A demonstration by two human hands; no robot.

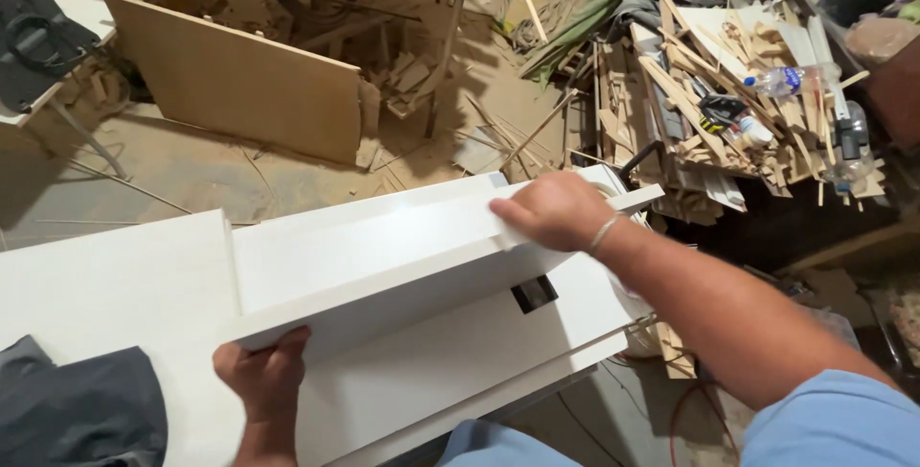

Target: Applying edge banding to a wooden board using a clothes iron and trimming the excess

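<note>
A long white board [383,275] lies tilted on edge across a white worktop [115,285]. My left hand [261,371] grips the board's near left end from below, fingers curled over its edge. My right hand [551,210], with a thin bracelet on the wrist, clasps the board's upper edge near the far right end. A second white panel [431,371] lies flat under the board, with a small dark rectangular cut-out [534,294] in it.
A dark grey cloth [77,410] lies on the worktop at lower left. A plywood sheet [240,79] leans on the sawdust-covered floor beyond. A heap of wood offcuts [728,93] with a plastic bottle [791,79] is piled at right.
</note>
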